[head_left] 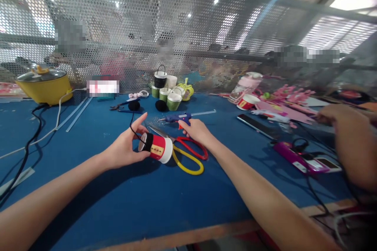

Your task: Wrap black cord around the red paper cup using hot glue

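Observation:
My left hand (125,147) grips a small red paper cup (159,147) with a black band near its bottom and a white rim. The cup lies on its side in the air, its rim towards the right, and a thin black cord (131,125) loops from its bottom end. Wrapped round a blue hot glue gun (176,118) is my right hand (196,129); the gun's nozzle points left. Below both hands lie large scissors with one red handle (197,151) and one yellow handle (188,166), partly hidden by the cup.
Green and black cups (174,102) stand at the back beside black balls (161,105) and pliers (118,106). A yellow pot (44,86) is far left. On the right are a phone (256,125), a purple power strip (291,157), cables and another person's arm (350,141).

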Available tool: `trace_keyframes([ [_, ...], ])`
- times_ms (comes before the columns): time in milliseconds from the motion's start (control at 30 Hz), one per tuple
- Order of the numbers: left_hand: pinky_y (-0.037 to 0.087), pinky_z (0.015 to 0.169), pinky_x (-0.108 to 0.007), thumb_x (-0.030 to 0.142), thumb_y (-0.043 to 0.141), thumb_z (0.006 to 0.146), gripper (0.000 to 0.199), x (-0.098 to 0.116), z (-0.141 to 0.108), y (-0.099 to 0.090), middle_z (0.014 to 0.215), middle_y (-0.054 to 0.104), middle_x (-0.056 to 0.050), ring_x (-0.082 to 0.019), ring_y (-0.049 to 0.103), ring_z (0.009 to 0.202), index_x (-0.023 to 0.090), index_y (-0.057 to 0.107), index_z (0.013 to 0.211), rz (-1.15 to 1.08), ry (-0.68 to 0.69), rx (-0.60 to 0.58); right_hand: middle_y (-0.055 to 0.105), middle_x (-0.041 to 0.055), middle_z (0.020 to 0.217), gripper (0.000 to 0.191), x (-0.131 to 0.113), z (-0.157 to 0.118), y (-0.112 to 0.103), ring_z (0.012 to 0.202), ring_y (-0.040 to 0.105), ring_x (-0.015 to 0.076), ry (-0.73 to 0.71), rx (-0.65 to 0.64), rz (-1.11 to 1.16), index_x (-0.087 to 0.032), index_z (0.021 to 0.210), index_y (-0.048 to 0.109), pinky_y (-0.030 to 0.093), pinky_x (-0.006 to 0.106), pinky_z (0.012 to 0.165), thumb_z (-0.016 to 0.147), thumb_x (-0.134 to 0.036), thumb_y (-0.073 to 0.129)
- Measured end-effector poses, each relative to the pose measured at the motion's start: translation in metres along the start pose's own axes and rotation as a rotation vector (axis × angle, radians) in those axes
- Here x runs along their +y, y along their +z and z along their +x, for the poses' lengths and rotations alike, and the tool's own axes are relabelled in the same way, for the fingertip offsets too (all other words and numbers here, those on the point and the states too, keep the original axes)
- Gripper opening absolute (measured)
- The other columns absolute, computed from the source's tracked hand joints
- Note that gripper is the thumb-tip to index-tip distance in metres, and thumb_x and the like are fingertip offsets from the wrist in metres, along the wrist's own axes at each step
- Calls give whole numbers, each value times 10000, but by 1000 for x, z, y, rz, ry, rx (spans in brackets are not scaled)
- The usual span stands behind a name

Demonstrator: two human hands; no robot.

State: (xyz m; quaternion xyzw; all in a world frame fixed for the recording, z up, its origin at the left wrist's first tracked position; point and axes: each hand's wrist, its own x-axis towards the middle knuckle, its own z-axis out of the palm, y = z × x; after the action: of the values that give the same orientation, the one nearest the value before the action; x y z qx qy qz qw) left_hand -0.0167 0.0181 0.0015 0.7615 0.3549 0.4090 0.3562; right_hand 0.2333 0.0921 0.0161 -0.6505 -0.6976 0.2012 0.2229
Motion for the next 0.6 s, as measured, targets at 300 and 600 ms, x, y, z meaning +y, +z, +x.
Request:
trace_keyframes([
  [300,483,837,-389,148,657,673,928,-3,0,1,1010,508,-30,-162,556,851,294,132,1424,9,-27,-4,645,127,900,177,-36,-7,1,972,547,270,-187,139,-254,-163,722,677,407,381,822,803,-308,615],
  [600,488,849,-405,174,648,698,925,0,0,0,1099,521,-77,-205,578,924,259,93,1432,-39,-19,-45,562,15,673,200,-107,-58,10,665,488,121,-794,-201,-66,-142,624,639,371,254,627,810,-163,569],
])
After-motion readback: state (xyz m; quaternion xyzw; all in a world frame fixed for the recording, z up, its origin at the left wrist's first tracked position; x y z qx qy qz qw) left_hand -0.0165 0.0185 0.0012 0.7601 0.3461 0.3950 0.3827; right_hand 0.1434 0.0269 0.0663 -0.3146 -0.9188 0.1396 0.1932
